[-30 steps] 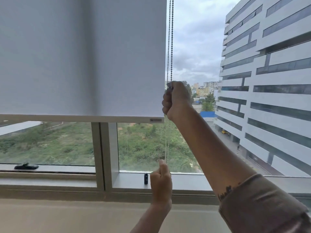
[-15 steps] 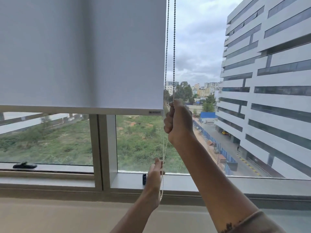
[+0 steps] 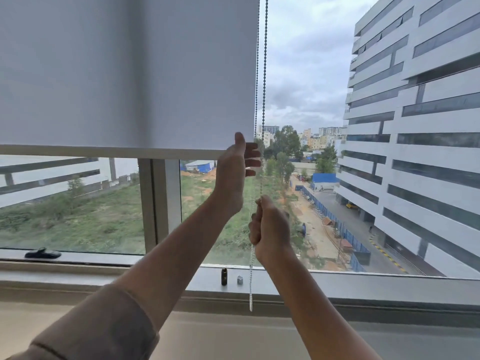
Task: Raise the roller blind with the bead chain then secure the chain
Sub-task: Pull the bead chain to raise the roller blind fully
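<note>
Head view, only one supplied.

Roller blind (image 3: 124, 71): white fabric, covers upper left of window. Bottom rail (image 3: 109, 152) hangs approx. level, above the mid-height of the glass, lower panes exposed below it.

Bead chain (image 3: 264, 74): two strands drop along the blind's right edge, close together and near parallel. Below the hands the chain carries on down past the sill; its loop end hangs free in front of the frame, just under the sill line.

Left hand (image 3: 235, 175): raised at the rail's right end, thumb pointing up, fingers (image 3: 253, 154) extended sideways toward the chain strands. Fingers straight and spread, not curled round anything. Fingertips at or just beside the strands; contact cannot be confirmed. Sleeve (image 3: 98, 326) beige, pushed up the forearm.

Right hand (image 3: 270, 227): lower, below and right of the left hand. Fingers curled into a fist round the chain; chain enters at top of fist, exits underneath. Firm grip.

Sill (image 3: 363, 284): grey ledge. Small dark cylindrical fitting (image 3: 224, 276) and small pale fitting (image 3: 240, 280) stand side by side, just left of the hanging chain. Black window handle (image 3: 42, 253) lies on the left pane's lower frame.

Outside: large white building (image 3: 415, 126) at right, grass plot at centre, overcast sky.
</note>
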Demonstrator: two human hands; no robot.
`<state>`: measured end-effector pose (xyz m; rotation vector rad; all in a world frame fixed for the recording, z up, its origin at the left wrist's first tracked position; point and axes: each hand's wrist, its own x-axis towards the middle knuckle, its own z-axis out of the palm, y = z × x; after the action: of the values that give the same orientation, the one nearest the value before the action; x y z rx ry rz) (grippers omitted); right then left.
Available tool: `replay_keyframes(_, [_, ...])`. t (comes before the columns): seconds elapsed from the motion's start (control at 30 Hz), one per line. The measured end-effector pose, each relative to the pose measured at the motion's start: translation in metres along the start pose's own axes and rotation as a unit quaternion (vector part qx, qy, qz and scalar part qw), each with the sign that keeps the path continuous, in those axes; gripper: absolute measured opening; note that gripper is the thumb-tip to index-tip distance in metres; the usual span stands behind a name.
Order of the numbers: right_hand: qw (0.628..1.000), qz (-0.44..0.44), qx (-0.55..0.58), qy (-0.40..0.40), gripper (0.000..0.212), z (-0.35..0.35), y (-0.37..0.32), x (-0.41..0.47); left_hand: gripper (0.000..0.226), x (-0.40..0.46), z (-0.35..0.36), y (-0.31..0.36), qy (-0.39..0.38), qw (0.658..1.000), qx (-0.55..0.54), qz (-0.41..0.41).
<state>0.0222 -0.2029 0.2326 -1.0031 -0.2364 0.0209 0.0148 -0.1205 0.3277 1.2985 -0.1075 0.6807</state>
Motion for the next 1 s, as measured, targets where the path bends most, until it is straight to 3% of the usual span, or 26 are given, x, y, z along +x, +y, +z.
replay_keyframes(0.17, [0.999,-0.006,-0.031,-0.011,0.061,-0.012,0.018,-0.005,0.060,0.015,0.019,0.051,-0.037,0.999,-0.004,-0.001])
replay_keyframes(0.4, [0.999,0.008,-0.051,-0.005,0.061,-0.028,0.045,-0.011,0.071,0.018,0.037,0.082,-0.077,0.993,-0.049,-0.078])
replay_keyframes(0.53, [0.998,0.007,-0.069,-0.002,0.061,-0.037,0.056,-0.015,0.071,0.008,0.039,0.077,-0.041,0.986,-0.104,-0.127])
replay_keyframes(0.7, [0.995,0.005,-0.102,-0.005,0.063,-0.042,0.071,-0.026,0.074,-0.009,0.037,0.052,0.038,0.996,-0.076,-0.009])
replay_keyframes(0.9, [0.988,0.061,-0.143,-0.020,0.065,-0.057,0.086,-0.037,0.068,-0.029,0.029,0.026,0.050,0.996,-0.064,0.023])
replay_keyframes(1.0, [0.977,0.079,-0.191,-0.053,0.050,-0.064,0.088,-0.040,0.068,-0.039,0.023,0.014,0.051,0.996,-0.061,0.029])
